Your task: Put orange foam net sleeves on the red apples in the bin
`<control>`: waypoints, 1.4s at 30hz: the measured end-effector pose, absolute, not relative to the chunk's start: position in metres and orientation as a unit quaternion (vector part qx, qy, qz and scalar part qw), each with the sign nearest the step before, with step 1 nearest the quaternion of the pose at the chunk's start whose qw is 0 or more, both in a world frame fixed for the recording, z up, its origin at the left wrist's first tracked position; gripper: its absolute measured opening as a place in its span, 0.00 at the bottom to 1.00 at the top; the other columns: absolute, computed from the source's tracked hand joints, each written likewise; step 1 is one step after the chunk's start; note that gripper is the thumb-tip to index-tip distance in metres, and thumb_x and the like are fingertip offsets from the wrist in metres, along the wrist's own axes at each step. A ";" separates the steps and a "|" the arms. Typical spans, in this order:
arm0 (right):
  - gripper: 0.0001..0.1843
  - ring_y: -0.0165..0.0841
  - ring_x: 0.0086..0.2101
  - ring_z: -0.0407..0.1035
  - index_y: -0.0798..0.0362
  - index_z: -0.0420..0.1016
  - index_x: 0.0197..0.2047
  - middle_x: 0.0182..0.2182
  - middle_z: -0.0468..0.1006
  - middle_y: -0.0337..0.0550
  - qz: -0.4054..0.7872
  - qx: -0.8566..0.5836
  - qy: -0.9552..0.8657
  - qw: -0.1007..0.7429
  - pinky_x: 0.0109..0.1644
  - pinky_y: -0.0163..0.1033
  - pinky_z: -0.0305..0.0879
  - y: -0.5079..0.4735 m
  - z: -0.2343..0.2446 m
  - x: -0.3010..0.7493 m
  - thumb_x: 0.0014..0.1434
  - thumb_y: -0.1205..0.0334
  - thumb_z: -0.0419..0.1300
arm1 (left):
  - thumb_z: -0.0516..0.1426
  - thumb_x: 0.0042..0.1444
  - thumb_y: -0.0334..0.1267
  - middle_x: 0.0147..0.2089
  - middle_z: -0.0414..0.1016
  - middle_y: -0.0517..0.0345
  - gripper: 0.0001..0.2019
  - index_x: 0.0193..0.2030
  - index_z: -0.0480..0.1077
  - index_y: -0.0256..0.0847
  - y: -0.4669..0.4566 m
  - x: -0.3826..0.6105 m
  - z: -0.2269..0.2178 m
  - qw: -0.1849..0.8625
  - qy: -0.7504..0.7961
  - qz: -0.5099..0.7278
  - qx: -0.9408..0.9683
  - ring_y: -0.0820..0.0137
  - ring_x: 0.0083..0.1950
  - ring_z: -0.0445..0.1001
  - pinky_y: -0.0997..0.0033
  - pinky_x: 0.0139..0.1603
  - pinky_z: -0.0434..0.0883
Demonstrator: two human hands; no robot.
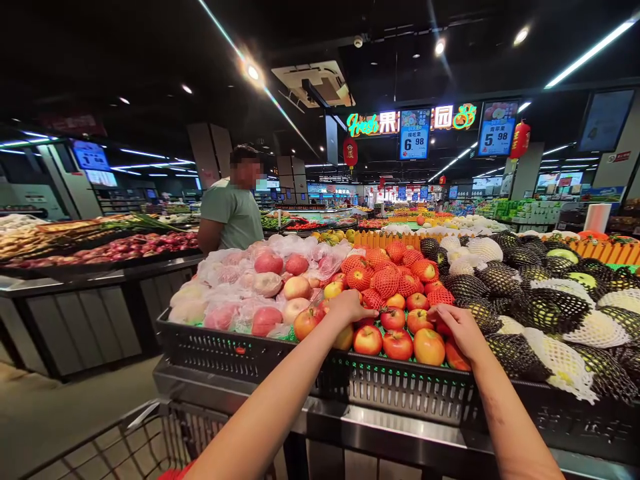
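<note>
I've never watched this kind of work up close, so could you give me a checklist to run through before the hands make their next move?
1. Both hands at the bare apples: ok, the left hand and right hand reach in among them.
2. Firm hold on an apple: cannot tell, from this angle the grip is unclear.
3. Front row behind the wall of the black crate: ok.
4. Bare apples well apart from the red-netted fruit: not ok, it lies right behind them.
5. Person in the green shirt clear of the hands: ok, standing beyond the display.
</note>
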State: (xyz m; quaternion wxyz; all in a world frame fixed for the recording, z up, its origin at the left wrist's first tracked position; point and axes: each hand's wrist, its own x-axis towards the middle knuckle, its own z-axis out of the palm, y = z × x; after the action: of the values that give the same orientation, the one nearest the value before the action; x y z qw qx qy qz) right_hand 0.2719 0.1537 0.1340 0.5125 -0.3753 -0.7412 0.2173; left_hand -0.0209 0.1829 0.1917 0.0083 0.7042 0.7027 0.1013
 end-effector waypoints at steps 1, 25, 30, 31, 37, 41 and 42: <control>0.31 0.45 0.40 0.75 0.53 0.82 0.39 0.37 0.81 0.49 0.218 -0.376 -0.740 0.514 0.46 0.45 0.69 0.154 0.134 0.272 0.67 0.33 0.54 | 0.64 0.51 0.57 0.56 0.76 0.38 0.31 0.53 0.70 0.35 0.185 -0.019 0.194 -0.007 0.697 0.104 0.709 0.49 0.56 0.76 0.59 0.52 0.73; 0.26 0.39 0.34 0.72 0.52 0.79 0.35 0.31 0.78 0.42 0.188 -0.385 -0.757 0.494 0.39 0.40 0.62 0.143 0.143 0.266 0.67 0.38 0.54 | 0.69 0.47 0.33 0.59 0.60 0.45 0.39 0.63 0.55 0.40 0.183 0.010 0.176 -0.107 0.609 0.400 0.677 0.53 0.60 0.67 0.59 0.60 0.72; 0.25 0.37 0.29 0.68 0.53 0.75 0.31 0.28 0.76 0.42 0.202 -0.391 -0.754 0.488 0.36 0.40 0.61 0.141 0.143 0.263 0.64 0.38 0.59 | 0.67 0.49 0.32 0.60 0.63 0.47 0.38 0.64 0.55 0.42 0.150 0.040 0.176 -0.118 0.489 0.473 0.724 0.54 0.61 0.64 0.55 0.66 0.67; 0.24 0.36 0.29 0.68 0.53 0.74 0.32 0.28 0.75 0.42 0.214 -0.388 -0.750 0.492 0.36 0.39 0.62 0.141 0.143 0.263 0.62 0.39 0.61 | 0.67 0.49 0.32 0.61 0.63 0.47 0.37 0.64 0.56 0.43 0.143 0.047 0.175 -0.127 0.468 0.462 0.743 0.54 0.61 0.64 0.55 0.66 0.67; 0.23 0.34 0.28 0.62 0.51 0.67 0.40 0.28 0.69 0.37 0.173 -0.390 -0.715 0.553 0.31 0.37 0.62 0.146 0.140 0.263 0.52 0.47 0.70 | 0.65 0.51 0.32 0.64 0.61 0.44 0.38 0.67 0.57 0.45 0.127 0.081 0.175 -0.156 0.447 0.393 0.788 0.50 0.61 0.62 0.49 0.63 0.70; 0.38 0.41 0.45 0.70 0.51 0.62 0.62 0.53 0.70 0.52 0.140 -0.348 -0.726 0.577 0.48 0.45 0.73 0.148 0.139 0.266 0.55 0.47 0.70 | 0.60 0.51 0.26 0.66 0.58 0.44 0.41 0.71 0.52 0.47 0.131 0.089 0.183 -0.120 0.410 0.364 0.827 0.51 0.63 0.64 0.50 0.64 0.70; 0.41 0.43 0.50 0.69 0.51 0.59 0.65 0.59 0.66 0.54 0.132 -0.338 -0.729 0.581 0.54 0.48 0.72 0.148 0.138 0.266 0.56 0.47 0.71 | 0.59 0.51 0.25 0.67 0.58 0.44 0.43 0.72 0.50 0.48 0.132 0.090 0.186 -0.103 0.399 0.356 0.838 0.52 0.63 0.65 0.51 0.64 0.70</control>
State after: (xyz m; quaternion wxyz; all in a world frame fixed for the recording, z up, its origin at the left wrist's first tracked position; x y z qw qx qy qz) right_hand 0.2661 0.1479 0.1383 0.5810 -0.3381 -0.7286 0.1319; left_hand 0.0899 0.1315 0.1858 -0.1034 0.8384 0.3994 0.3562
